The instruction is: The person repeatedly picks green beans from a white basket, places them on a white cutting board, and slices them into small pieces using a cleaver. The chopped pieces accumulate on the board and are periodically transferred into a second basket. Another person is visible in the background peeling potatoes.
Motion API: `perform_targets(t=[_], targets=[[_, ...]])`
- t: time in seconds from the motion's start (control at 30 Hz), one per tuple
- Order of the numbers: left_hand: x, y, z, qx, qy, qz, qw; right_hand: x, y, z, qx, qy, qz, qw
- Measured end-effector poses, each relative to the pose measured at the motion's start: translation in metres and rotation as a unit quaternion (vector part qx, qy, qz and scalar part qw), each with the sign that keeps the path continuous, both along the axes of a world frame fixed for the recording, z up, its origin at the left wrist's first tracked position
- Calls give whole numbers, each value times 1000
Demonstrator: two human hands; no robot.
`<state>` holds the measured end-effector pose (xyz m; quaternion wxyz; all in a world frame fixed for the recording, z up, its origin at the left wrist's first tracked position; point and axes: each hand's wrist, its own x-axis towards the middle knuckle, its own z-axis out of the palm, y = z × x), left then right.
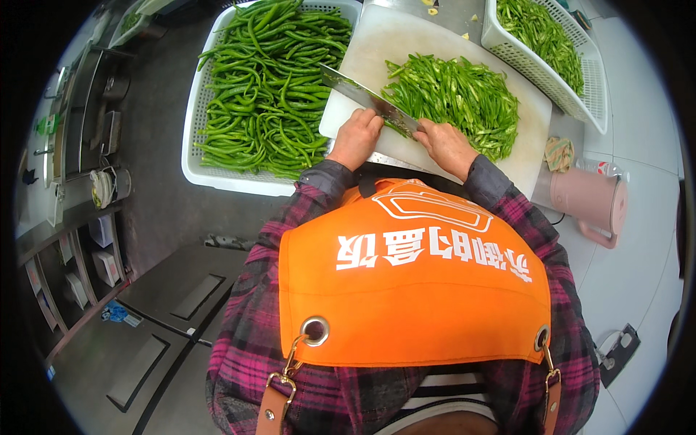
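Note:
My right hand (448, 145) grips the handle end of a cleaver (370, 99), whose broad blade points up and left over the white cutting board (424, 35). Curled against the near side of the blade, my left hand (359, 137) holds a green chili pepper (399, 129) down on the board. The pepper shows just below the blade, and my fingers hide part of it. A heap of sliced green peppers (457, 100) lies on the board beyond my right hand. To the left, long whole green chili peppers (272, 92) fill a white plastic basket (191, 147).
A white perforated basket (590, 111) of sliced peppers stands at the upper right. Near the board's right edge are a folded cloth (559, 154), a clear plastic bottle (603, 167) and a pink electric kettle (587, 198). Yellowish scraps (432, 11) lie on the metal counter behind the board.

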<state>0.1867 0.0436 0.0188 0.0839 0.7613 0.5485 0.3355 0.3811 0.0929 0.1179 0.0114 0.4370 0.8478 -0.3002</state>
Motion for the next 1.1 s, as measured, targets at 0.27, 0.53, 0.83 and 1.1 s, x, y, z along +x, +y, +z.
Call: perform_targets(t=[0.27,0.53,0.83,1.1], targets=[[-2,-1,-2,39,-5,-22,999,9,12,11,-47,-15,17,999],[-3,0,4,-6,3,-24,1000,5,4,-34,-11,78,-48,996],[-6,-23,11,-76,-46,93,992,8,12,7,-22,-16,3,1000],[5,-6,1,-25,-23,67,997,5,5,6,-12,-11,21,1000]])
